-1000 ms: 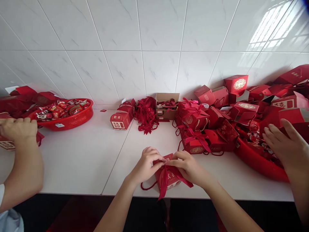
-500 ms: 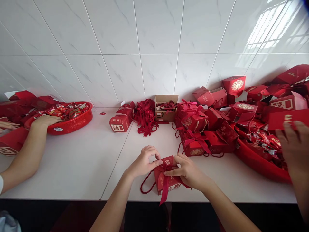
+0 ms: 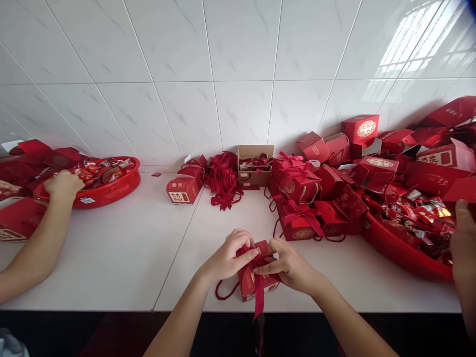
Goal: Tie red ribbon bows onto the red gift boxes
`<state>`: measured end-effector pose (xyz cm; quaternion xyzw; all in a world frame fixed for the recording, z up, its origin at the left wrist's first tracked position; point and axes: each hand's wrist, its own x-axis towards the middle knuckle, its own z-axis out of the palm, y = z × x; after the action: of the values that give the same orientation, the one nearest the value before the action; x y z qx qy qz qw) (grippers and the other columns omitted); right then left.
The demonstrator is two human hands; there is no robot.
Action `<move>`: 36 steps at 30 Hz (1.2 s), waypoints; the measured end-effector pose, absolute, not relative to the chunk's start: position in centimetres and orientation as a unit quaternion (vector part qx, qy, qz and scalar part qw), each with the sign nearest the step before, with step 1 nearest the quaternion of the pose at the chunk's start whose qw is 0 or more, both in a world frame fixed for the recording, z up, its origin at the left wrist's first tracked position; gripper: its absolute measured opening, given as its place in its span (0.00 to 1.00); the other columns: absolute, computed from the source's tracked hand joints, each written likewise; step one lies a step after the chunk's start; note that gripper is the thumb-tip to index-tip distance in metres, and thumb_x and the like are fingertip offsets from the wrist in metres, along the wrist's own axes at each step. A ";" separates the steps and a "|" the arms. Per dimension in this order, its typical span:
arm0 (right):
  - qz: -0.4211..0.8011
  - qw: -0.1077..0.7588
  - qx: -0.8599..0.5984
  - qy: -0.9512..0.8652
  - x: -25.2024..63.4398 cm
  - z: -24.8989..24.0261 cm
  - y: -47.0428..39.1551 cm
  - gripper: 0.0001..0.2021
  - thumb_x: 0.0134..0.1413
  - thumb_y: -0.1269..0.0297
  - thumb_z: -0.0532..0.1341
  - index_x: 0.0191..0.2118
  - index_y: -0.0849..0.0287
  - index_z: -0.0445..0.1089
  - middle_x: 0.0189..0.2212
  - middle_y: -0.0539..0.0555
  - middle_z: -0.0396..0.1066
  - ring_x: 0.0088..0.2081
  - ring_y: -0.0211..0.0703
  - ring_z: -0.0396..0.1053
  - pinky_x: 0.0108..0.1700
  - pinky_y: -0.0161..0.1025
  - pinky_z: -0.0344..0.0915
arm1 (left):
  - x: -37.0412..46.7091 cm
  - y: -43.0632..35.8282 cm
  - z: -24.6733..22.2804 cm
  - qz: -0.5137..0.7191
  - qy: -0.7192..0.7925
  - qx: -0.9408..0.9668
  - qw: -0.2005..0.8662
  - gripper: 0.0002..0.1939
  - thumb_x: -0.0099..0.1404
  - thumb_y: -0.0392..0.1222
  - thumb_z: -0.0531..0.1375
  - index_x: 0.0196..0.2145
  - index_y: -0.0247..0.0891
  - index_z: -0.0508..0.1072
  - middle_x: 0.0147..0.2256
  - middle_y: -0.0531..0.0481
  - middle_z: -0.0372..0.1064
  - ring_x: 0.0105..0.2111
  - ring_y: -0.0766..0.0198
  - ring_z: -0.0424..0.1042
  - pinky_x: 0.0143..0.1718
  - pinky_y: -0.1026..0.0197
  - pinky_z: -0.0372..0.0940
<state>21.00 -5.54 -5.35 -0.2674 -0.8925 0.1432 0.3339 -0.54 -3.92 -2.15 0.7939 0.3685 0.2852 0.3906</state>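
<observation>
A small red gift box [image 3: 247, 286] with gold print lies at the table's front edge, a dark red cord handle [image 3: 224, 297] looping out to its left. Across its top runs a red ribbon [image 3: 259, 296], one tail hanging over the front. My left hand [image 3: 233, 254] is closed, thumb and fingers pinching the ribbon near the box's upper left. From the other side my right hand [image 3: 293, 265] has its fingers closed on the ribbon at the middle. The exact crossing of the ribbon is partly hidden by my fingers.
Behind lie a heap of red ribbons [image 3: 223, 173], an open cardboard box [image 3: 256, 178] and a red box [image 3: 183, 192]. Ribboned boxes [image 3: 299, 225] and a red basin [image 3: 401, 260] of sweets stand right. Another person's hand [image 3: 64, 186] is over the left basin [image 3: 111, 193]; another hand [image 3: 463, 238] is far right.
My left hand has moved slightly right, over the ribbon. The ribbon's front tail has shifted right. At far right, the other person's hand and red box have moved outward, uncovering more sweets.
</observation>
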 end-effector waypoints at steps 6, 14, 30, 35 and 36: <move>0.144 0.343 -0.265 -0.890 21.0 -5.2 -5.6 0.14 0.62 0.69 0.57 0.41 0.44 0.78 0.31 0.53 0.64 0.34 0.40 0.61 0.34 0.38 0.62 | 1.0 -5.1 -2.6 0.317 0.436 0.738 0.405 0.15 0.63 0.43 0.58 0.23 0.40 0.58 0.32 0.50 0.67 0.37 0.61 0.68 0.39 0.60 0.64; 0.215 0.416 -0.287 -0.836 21.4 -5.8 -5.4 0.09 0.61 0.74 0.54 0.42 0.55 0.68 0.30 0.52 0.68 0.31 0.39 0.64 0.34 0.37 0.63 | 1.1 -4.8 -3.3 0.344 0.428 0.696 0.462 0.23 0.58 0.40 0.62 0.17 0.41 0.49 0.27 0.49 0.71 0.48 0.56 0.69 0.43 0.60 0.64; 0.273 0.483 -0.372 -0.745 22.6 -7.5 -4.8 0.10 0.58 0.69 0.59 0.30 0.54 0.56 0.27 0.48 0.63 0.29 0.39 0.68 0.31 0.36 0.64 | 0.5 -4.6 -4.1 0.345 0.411 0.692 0.483 0.28 0.53 0.37 0.65 0.18 0.41 0.45 0.30 0.49 0.72 0.47 0.57 0.69 0.44 0.60 0.62; 0.271 0.499 -0.374 -0.734 22.6 -7.1 -5.1 0.09 0.58 0.69 0.60 0.30 0.55 0.58 0.27 0.49 0.66 0.30 0.39 0.68 0.33 0.36 0.65 | -0.1 -4.7 -3.2 0.323 0.397 0.688 0.515 0.18 0.51 0.38 0.68 0.21 0.38 0.59 0.39 0.47 0.73 0.46 0.56 0.71 0.44 0.59 0.64; 0.271 0.500 -0.372 -0.734 22.6 -6.9 -5.1 0.09 0.58 0.69 0.60 0.31 0.55 0.58 0.28 0.49 0.66 0.30 0.39 0.68 0.33 0.37 0.65 | -0.2 -4.7 -2.9 0.317 0.393 0.690 0.518 0.15 0.52 0.39 0.67 0.22 0.38 0.62 0.40 0.46 0.73 0.47 0.55 0.70 0.46 0.58 0.64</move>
<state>22.64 -5.11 -6.91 -0.3721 -0.7338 0.2709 0.4997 -0.18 -4.75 -2.95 0.6902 0.3925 0.3175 0.5184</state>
